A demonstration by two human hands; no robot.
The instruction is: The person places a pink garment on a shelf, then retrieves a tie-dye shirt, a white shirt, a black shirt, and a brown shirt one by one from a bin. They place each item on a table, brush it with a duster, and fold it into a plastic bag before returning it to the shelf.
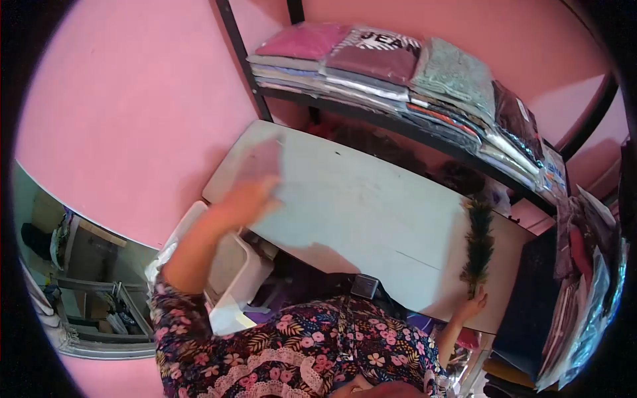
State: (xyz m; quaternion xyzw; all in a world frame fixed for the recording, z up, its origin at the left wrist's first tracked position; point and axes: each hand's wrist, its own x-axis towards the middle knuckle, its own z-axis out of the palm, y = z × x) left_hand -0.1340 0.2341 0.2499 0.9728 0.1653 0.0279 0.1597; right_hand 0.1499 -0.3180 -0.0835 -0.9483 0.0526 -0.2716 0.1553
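Observation:
My left hand (255, 199) is blurred by motion over the left part of the pale table (338, 192). Its fingers seem closed on a mauve cloth (262, 158), whose outline is smeared. On the right, my right hand (472, 306) is closed around the lower end of a bushy dark-green tinsel-like duster (479, 242). That duster points away from me, along the table's right side, with yellowish tips near the hand.
A black-framed shelf (391, 109) behind the table bears stacks of bagged, folded clothes (371, 63). More bagged garments (574, 292) hang or lie at the right. A white plastic chair (242, 282) stands at the near left, beside a pink wall (133, 113).

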